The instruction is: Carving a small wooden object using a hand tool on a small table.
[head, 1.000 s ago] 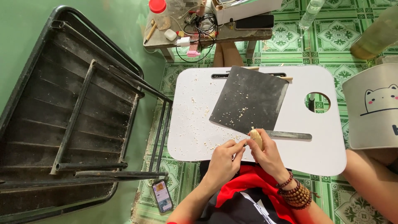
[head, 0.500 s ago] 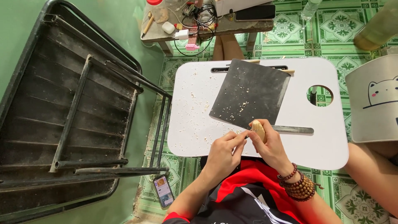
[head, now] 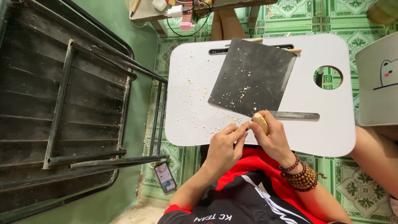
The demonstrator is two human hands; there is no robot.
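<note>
Right hand (head: pixel 271 135) closed around small tan wooden piece (head: pixel 261 122), gripped between thumb and fingers, held just above near edge of white desk (head: pixel 331 137). Left hand (head: pixel 226 145) pinched narrow, fingertips (head: pixel 244 125) touching the piece's left end (any small tool in that pinch too hidden to tell). Versus half a second ago: piece turned a little in the grip, left fingertips moved in from just beside it to contact; both hands otherwise parked at same spot on desk edge. Reads as ongoing fine work on the piece, likely shaving or sanding, judging by pale chips scattered left of and beyond the hands. Flat metal file (head: pixel 292 115) lying on desk just beyond right hand, untouched. Dark abrasive sheet (head: pixel 253 76) further out from both hands, tilted, dusted with pale shavings, lying over a pair of chopstick-like sticks (head: pixel 293 50). Round hole (head: pixel 327 76) in desk off to right of right hand. Beaded bracelets (head: pixel 302 176) on right wrist. Phone (head: pixel 165 177) on tiled floor down-left of left hand, beside black metal rack (head: pixel 62 103).
</note>
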